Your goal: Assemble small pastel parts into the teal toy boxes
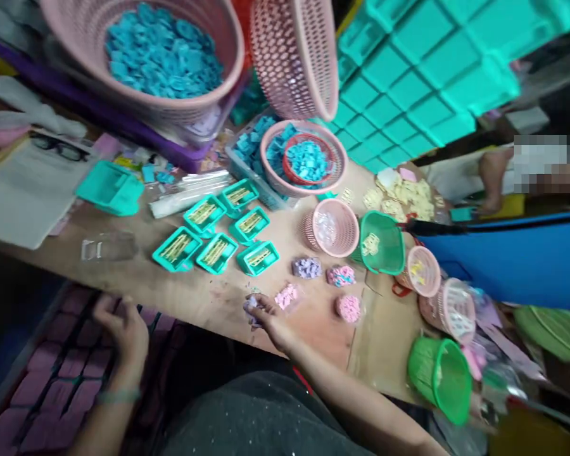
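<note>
My left hand point(126, 329) is lifted off the table's front edge, above stacked pink boxes point(61, 361). Its fingers are loosely bent and apart, with nothing seen in them. Close to the front edge, my right hand point(273, 320) pinches small purple pieces point(251, 305); their exact shape is blurred. Beside it lies a clear bag of pink pieces point(286, 296). Further right are a bundle of purple pieces point(306, 267), a pink and blue bundle point(341, 275) and a round pink bundle point(348, 308). Several small teal boxes point(215, 253) holding pale yellow sticks stand left of my right hand.
A big pink basket point(142, 95) of blue pieces stands at the back left. Behind are teal crates point(408, 82). Small baskets, including a green basket point(382, 244), line the right side. Another person's arm point(494, 177) reaches in near pale yellow pieces point(413, 197). Glasses point(59, 148) lie on paper.
</note>
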A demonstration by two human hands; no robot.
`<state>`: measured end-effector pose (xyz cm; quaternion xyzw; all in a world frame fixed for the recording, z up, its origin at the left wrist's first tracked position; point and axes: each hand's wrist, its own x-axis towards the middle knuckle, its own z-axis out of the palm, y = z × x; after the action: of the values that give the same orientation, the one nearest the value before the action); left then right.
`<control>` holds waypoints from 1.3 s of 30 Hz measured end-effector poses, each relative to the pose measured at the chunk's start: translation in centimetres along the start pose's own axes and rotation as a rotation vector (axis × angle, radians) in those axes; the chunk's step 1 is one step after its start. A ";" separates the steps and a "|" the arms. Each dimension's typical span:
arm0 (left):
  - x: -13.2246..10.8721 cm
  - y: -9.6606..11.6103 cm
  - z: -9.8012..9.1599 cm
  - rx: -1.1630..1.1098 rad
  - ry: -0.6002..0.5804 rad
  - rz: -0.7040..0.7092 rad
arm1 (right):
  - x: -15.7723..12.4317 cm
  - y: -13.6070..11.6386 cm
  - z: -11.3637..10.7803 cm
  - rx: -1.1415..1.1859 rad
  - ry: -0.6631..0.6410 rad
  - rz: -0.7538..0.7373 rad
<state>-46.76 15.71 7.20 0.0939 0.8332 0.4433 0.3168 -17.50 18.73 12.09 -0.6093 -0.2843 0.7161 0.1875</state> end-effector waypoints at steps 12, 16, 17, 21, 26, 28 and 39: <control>-16.1 2.9 13.7 -0.352 -0.992 -0.662 | -4.9 -0.6 -6.2 -0.587 0.240 -0.660; -18.6 3.3 15.7 -0.345 -1.036 -0.782 | -5.1 0.9 -10.7 -0.510 0.239 -0.611; -19.4 3.5 16.1 -0.384 -1.044 -0.824 | -5.1 1.1 -11.3 -0.495 0.218 -0.619; -21.4 5.0 18.2 -0.590 -1.041 -0.954 | -5.0 1.0 -12.7 -0.407 0.251 -0.656; -21.8 5.6 19.4 -0.725 -1.005 -0.880 | -3.7 -0.7 -14.1 -0.269 0.232 -0.557; -22.1 5.2 19.1 -0.762 -0.954 -0.738 | -2.9 -1.4 -13.8 -0.314 0.173 -0.532; -13.5 6.3 9.3 -0.853 -0.339 -0.330 | 3.3 -7.2 2.2 -0.563 -0.341 -0.873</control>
<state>-31.35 19.86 14.47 -0.1067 0.5177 0.6674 0.5246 -20.88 25.92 14.34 -0.3365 -0.7178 0.5566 0.2483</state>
